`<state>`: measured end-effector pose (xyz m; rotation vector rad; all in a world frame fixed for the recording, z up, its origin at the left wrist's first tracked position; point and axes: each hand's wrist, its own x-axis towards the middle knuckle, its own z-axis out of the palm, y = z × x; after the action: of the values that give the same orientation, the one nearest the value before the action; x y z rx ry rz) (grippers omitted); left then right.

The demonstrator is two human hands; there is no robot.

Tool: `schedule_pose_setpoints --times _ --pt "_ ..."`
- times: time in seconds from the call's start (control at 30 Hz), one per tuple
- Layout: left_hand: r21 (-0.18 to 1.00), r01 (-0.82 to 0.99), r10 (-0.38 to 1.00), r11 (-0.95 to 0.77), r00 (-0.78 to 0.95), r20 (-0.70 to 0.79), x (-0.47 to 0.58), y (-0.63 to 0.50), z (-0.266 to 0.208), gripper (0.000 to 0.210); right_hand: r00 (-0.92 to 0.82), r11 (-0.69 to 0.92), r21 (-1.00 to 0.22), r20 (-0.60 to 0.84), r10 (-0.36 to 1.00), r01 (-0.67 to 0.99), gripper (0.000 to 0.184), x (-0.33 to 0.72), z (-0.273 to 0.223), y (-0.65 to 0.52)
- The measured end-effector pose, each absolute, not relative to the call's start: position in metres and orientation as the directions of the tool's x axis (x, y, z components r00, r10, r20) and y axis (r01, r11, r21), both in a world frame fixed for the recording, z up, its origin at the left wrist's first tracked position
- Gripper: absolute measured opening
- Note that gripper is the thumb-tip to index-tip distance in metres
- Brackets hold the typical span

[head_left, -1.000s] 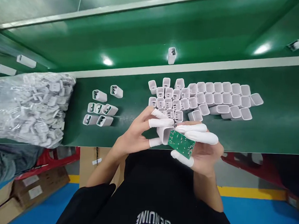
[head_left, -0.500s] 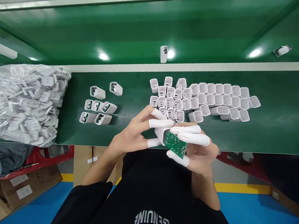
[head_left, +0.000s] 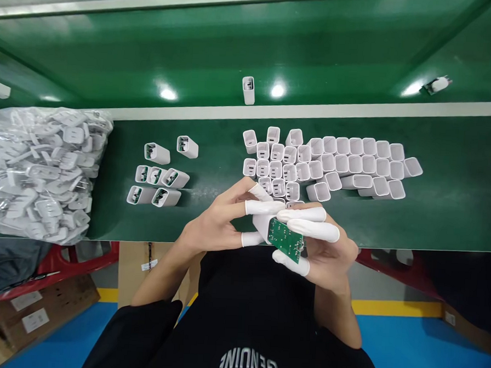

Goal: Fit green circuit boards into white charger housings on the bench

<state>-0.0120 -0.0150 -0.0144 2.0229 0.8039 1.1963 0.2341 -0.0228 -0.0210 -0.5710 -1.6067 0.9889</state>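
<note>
White finger cots cover fingertips on both hands. My left hand [head_left: 223,216] is closed on a white plastic charger housing [head_left: 262,224], held just in front of the table's near edge. A green circuit board [head_left: 284,239] is partly inside the housing's open end, with most of its soldered face showing outside. My right hand [head_left: 324,246] grips this board between fingers above and the thumb below. Behind my hands stand several rows of open white housings [head_left: 341,162] on the green table.
To the left, several housings with boards inside [head_left: 166,197] lie on the table [head_left: 219,138]. Beyond them sits a clear bag of white plastic parts [head_left: 44,173]. One housing [head_left: 248,91] and a small board assembly [head_left: 438,84] are on the green surface behind.
The circuit board sits slightly deeper in the housing, moved left by my right hand. Both hands keep their grip. The whole view has shifted a little.
</note>
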Motion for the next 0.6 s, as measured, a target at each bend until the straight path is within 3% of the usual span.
schedule_pose_setpoints --times 0.47,0.6 --pt "0.757 0.182 0.748 -0.627 0.411 0.521 -0.011 -0.015 -0.018 0.07 -0.332 0.507 -0.862 0.473 0.816 0.02 0.082 0.24 -0.014 -0.029" --pt "0.759 0.165 0.745 -0.63 0.406 0.53 -0.009 -0.015 -0.02 0.066 -0.347 0.525 -0.848 0.472 0.81 0.074 0.077 0.239 -0.01 -0.029"
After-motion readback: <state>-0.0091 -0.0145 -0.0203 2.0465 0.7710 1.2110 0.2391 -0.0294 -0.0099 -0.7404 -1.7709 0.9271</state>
